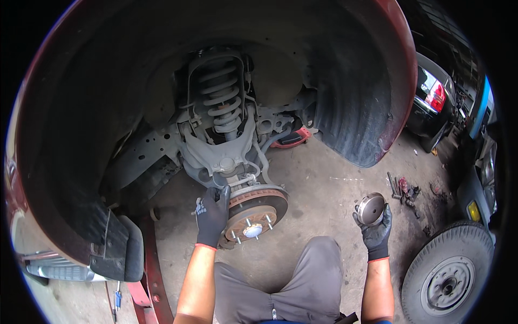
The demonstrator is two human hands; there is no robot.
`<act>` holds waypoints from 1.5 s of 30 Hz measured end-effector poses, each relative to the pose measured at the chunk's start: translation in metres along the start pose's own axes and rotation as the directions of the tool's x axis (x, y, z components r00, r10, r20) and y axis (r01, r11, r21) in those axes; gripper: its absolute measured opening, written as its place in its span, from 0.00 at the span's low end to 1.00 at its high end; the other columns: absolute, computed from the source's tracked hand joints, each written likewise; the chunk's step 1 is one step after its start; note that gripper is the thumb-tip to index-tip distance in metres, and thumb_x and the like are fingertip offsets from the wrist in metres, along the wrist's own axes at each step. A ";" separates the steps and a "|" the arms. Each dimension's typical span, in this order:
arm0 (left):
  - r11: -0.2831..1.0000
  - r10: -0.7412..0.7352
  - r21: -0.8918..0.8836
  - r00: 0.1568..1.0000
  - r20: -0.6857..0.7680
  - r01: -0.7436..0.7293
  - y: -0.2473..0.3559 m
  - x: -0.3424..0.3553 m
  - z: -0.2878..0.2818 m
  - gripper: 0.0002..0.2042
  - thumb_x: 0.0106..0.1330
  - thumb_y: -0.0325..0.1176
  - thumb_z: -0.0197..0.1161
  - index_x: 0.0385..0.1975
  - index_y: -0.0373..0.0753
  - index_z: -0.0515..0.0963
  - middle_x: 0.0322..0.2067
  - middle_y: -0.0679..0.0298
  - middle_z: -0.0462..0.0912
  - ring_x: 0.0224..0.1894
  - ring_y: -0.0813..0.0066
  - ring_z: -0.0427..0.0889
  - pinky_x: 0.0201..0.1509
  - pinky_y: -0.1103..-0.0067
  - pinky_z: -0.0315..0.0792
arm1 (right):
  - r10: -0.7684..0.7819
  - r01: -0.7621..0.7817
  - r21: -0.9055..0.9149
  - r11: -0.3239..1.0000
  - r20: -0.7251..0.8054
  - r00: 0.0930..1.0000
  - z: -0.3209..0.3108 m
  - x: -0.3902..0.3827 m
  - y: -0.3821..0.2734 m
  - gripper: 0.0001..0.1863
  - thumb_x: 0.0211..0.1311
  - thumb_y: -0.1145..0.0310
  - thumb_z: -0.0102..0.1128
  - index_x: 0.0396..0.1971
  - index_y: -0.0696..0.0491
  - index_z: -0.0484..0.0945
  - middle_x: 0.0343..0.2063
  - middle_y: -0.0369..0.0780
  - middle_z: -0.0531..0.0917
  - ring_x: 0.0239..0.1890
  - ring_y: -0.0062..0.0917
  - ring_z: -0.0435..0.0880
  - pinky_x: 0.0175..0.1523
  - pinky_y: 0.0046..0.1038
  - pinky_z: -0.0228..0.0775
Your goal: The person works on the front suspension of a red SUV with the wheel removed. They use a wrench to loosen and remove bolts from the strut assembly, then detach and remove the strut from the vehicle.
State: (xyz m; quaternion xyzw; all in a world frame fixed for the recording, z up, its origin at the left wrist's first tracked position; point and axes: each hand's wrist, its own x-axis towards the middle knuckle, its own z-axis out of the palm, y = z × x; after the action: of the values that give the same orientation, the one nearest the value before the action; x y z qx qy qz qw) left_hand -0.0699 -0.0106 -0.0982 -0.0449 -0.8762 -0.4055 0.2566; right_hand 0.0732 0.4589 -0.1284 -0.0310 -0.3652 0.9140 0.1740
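A round metal piece (370, 208) sits in the right hand (376, 233), out to the right of the person's knees. The gloved fingers close around its near edge and sides; its broad face is turned up, with a small dark spot near the middle. Being round, it shows no clear long axis.

To its left and slightly nearer, well apart, is the brake disc (252, 215), its face tilted up toward the person, the wheel studs (268, 220) pointing to the near side around a silvery hub cap (252, 231). The left hand (213, 213) is much the nearer of the two to this disc, right at its left edge. Its fingers are bent; whether they touch the disc or grip anything, I cannot tell. The gap between disc and metal piece spans bare concrete floor (313, 186).

Beyond the disc stand a grey suspension arm (224, 154) and a coil spring (222, 100), under a dark red wheel arch (403, 70). Right of the metal piece lie some small tools (399, 187); nearer, at far right, stands a tyre (416, 278) on a grey rim.
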 end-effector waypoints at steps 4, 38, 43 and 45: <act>0.996 0.088 -0.024 0.996 -0.027 -0.088 -0.009 -0.005 0.003 0.18 0.75 0.45 0.64 0.37 0.33 0.81 0.33 0.49 0.85 0.37 0.49 0.84 0.43 0.60 0.74 | -0.122 0.075 -0.429 0.900 -0.083 0.989 0.007 -0.008 0.012 0.32 0.71 0.52 0.58 0.72 0.48 0.69 0.59 0.40 0.80 0.53 0.34 0.84 0.57 0.43 0.82; 0.994 0.062 0.098 0.984 -0.165 -0.046 -0.002 -0.013 0.020 0.11 0.69 0.36 0.60 0.38 0.33 0.82 0.35 0.49 0.85 0.38 0.48 0.84 0.44 0.61 0.76 | 0.514 -0.018 -0.875 -0.483 -0.300 0.803 -0.279 0.164 0.273 0.47 0.55 0.32 0.66 0.69 0.48 0.72 0.66 0.55 0.74 0.69 0.52 0.73 0.74 0.49 0.64; 0.991 0.047 0.129 0.985 -0.166 -0.025 0.003 -0.012 0.019 0.11 0.69 0.35 0.59 0.38 0.33 0.83 0.35 0.48 0.85 0.40 0.46 0.84 0.46 0.61 0.76 | -0.087 0.450 -0.817 0.362 0.450 0.889 -0.017 0.353 0.255 0.26 0.71 0.56 0.66 0.61 0.58 0.78 0.61 0.54 0.80 0.63 0.47 0.78 0.68 0.44 0.69; 0.988 0.056 0.155 0.983 -0.177 -0.029 0.003 -0.011 0.019 0.11 0.69 0.35 0.58 0.38 0.34 0.83 0.36 0.48 0.85 0.41 0.45 0.84 0.47 0.61 0.76 | -0.309 0.822 -0.569 -0.020 0.786 0.536 0.115 0.396 0.217 0.23 0.71 0.59 0.64 0.60 0.55 0.79 0.59 0.52 0.81 0.62 0.47 0.79 0.67 0.45 0.69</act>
State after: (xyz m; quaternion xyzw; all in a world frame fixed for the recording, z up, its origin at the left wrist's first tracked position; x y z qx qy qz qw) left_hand -0.0671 0.0069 -0.1116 -0.0071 -0.8765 -0.3345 0.3462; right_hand -0.3837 0.3721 -0.1638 0.2404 -0.8180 0.3295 0.4055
